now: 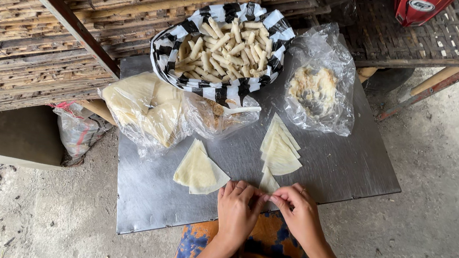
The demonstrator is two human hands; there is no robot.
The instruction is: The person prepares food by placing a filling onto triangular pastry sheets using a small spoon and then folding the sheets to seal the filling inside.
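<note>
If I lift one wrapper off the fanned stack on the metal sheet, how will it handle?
The wrappers in the fanned stack look thin and flat, so probably floppy and very light. Their edges overlap, so a neighbour may cling and lift too. Being so thin, one would likely tear if the fingers pinch hard on the metal sheet.

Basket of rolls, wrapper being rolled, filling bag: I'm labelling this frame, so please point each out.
Basket (178,32): head view, on its checked rim.
Wrapper (268,182): head view, on its upper tip.
Filling bag (316,91): head view, on the filling inside.
</note>
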